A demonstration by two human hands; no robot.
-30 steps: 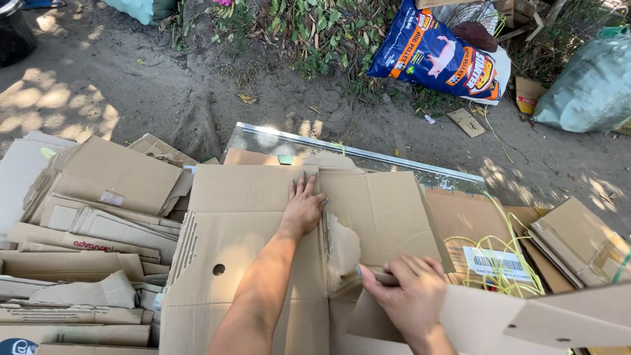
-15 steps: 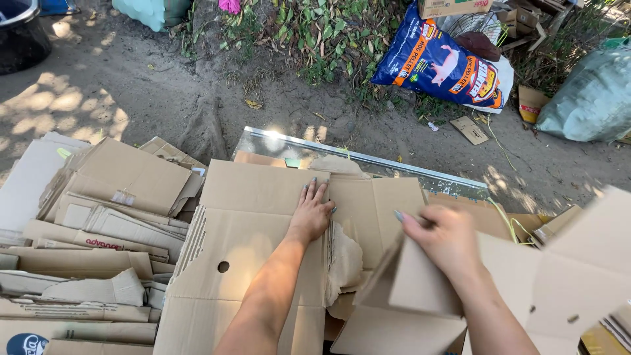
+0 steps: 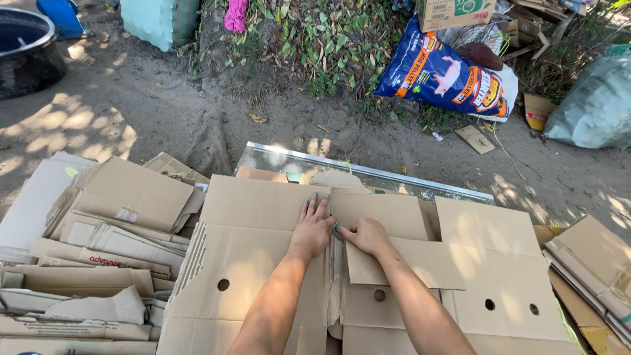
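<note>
Two hands: both rest on the flattened box (image 3: 263,263), near its middle seam.
Left hand (image 3: 313,228): open, palm flat on the box.
Right hand (image 3: 365,235): fingers curled, pinching a flap (image 3: 407,256) edge beside the seam.

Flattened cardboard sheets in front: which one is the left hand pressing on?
The left hand lies flat on the big left sheet with one round hole; the right-side sheet has two holes.
</note>
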